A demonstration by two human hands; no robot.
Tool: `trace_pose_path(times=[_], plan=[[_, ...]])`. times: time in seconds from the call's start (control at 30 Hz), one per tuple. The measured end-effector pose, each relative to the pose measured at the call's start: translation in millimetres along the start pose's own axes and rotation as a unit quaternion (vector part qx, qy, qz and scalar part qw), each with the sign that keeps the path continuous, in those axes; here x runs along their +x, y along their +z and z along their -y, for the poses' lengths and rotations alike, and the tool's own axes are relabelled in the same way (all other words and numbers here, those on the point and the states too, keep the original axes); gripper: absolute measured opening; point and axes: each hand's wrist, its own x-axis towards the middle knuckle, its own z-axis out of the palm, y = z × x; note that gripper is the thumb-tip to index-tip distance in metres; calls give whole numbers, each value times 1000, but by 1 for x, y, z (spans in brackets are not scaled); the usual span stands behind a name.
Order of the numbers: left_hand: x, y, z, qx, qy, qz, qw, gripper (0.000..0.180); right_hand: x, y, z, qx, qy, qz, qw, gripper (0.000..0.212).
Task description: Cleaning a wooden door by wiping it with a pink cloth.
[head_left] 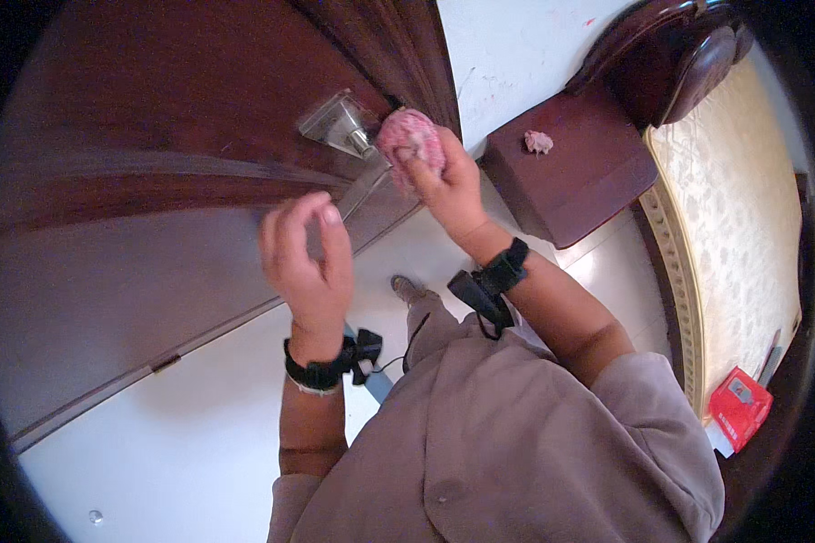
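Observation:
A crumpled pink-and-white cloth (409, 145) is bunched in my right hand (453, 190), whose fingers are closed round it. The cloth is up against a dark brown wooden door (172, 109), beside the metal door handle (346, 127). From its plate, the handle's lever runs close under the cloth; whether they touch I cannot tell. Lower and to the left, my left hand (303, 258) is raised in front of the door with fingers loosely bent and a gap to the thumb. Nothing shows in it. Black straps with small dark devices circle both wrists.
At the right stands a brown bedside cabinet (561, 181) with a small pink crumpled cloth (538, 142) on top. Next to it is a bed with a cream mattress (733, 226); a red packet (741, 407) lies by its near end. A door stop (96, 517) sits lower left.

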Motion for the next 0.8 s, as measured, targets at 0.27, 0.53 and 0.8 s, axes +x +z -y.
trace_pose_path(times=[0.27,0.53,0.8], plan=[[-13,73,39,-157,-288,79,941,47,0,-5,-48,-141,163,72,974,33],[-11,77,40,-142,-289,76,944,55,3,-23,-64,71,269,-68,958,29],[-14,79,35,-158,-272,60,947,55,16,-8,15,102,63,64,991,30]])
